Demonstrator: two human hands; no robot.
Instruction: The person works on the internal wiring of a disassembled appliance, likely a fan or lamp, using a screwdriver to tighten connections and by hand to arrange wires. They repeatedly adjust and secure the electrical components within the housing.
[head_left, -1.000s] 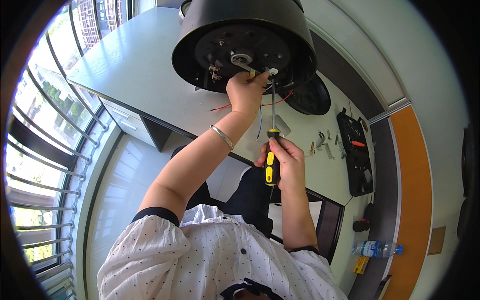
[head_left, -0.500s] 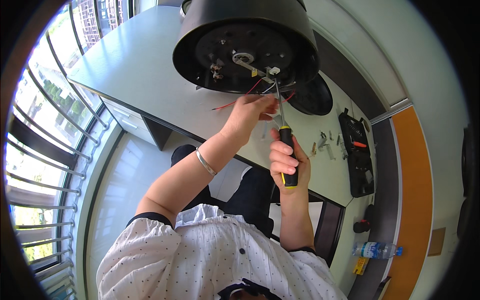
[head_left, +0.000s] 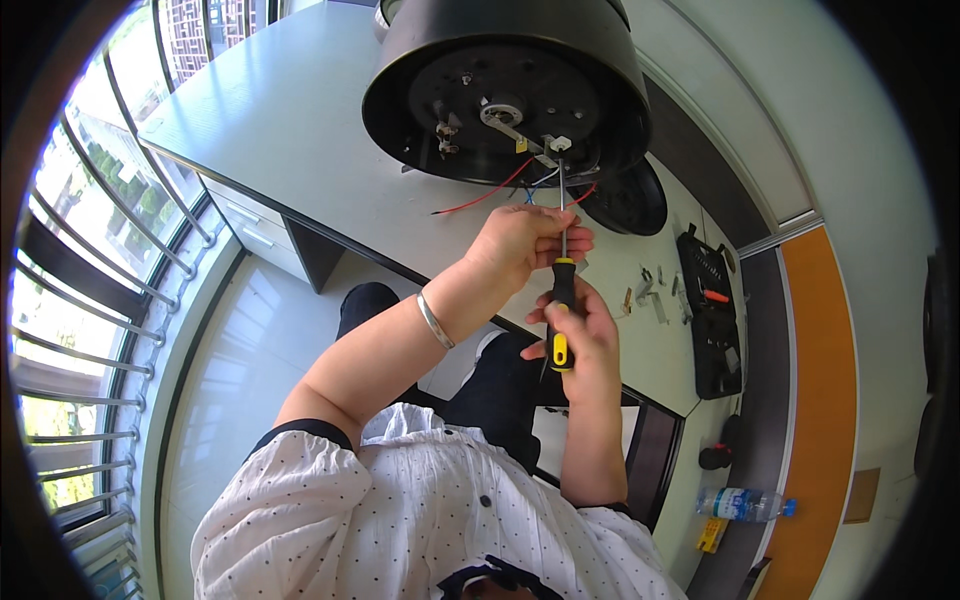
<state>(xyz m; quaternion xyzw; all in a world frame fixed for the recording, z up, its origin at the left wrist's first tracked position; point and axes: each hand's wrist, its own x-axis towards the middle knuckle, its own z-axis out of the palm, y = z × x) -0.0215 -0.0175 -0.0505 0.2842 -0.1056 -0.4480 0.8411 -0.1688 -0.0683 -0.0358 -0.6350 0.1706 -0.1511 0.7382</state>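
A large black round appliance (head_left: 520, 60) lies tipped on the white table (head_left: 290, 130), its underside facing me with red, blue and black wires (head_left: 500, 190) hanging out. My right hand (head_left: 580, 335) grips the black-and-yellow handle of a screwdriver (head_left: 561, 300); the shaft reaches up to a white fitting (head_left: 558, 145) on the base. My left hand (head_left: 525, 240), with a silver bracelet (head_left: 432, 320) on the wrist, is closed around the shaft just above the handle.
A black round cover (head_left: 625, 200) lies behind the appliance. A black open tool case (head_left: 712, 320) and several small loose metal parts (head_left: 650, 290) lie on the table's right part. A water bottle (head_left: 745, 503) lies on the floor. Window bars (head_left: 90, 300) run along the left.
My left hand has come down from the appliance's base to the screwdriver shaft. The screwdriver now stands nearly upright with its tip at the white fitting.
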